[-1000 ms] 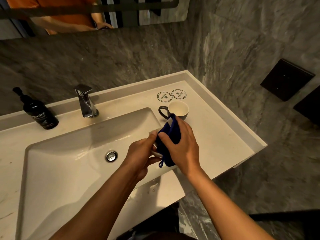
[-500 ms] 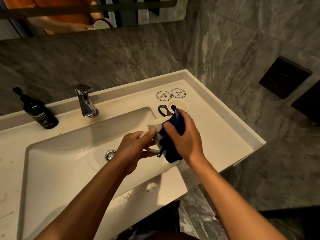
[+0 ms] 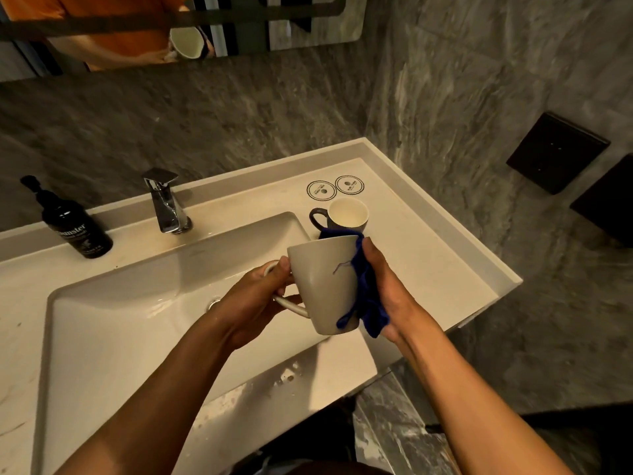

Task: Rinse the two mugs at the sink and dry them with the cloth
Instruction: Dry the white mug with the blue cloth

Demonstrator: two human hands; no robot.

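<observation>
My left hand (image 3: 255, 298) grips the handle of a white mug (image 3: 323, 281), held upright above the right end of the sink basin (image 3: 113, 323). My right hand (image 3: 388, 293) presses a dark blue cloth (image 3: 368, 303) against the mug's right side; a loose blue thread lies across the mug's front. Behind them, a dark mug (image 3: 344, 216) with a pale inside stands upright on the counter (image 3: 428, 269), its handle pointing left.
A chrome tap (image 3: 166, 202) stands behind the basin, with no water running. A black pump bottle (image 3: 73, 224) sits at the back left. Two round coasters (image 3: 335, 188) lie near the back wall. Marble walls close in behind and on the right; a mirror (image 3: 171, 25) hangs above.
The white mug has been lifted and turned upright so that its side now shows. My right hand with the cloth has slid from covering the mug to its right side.
</observation>
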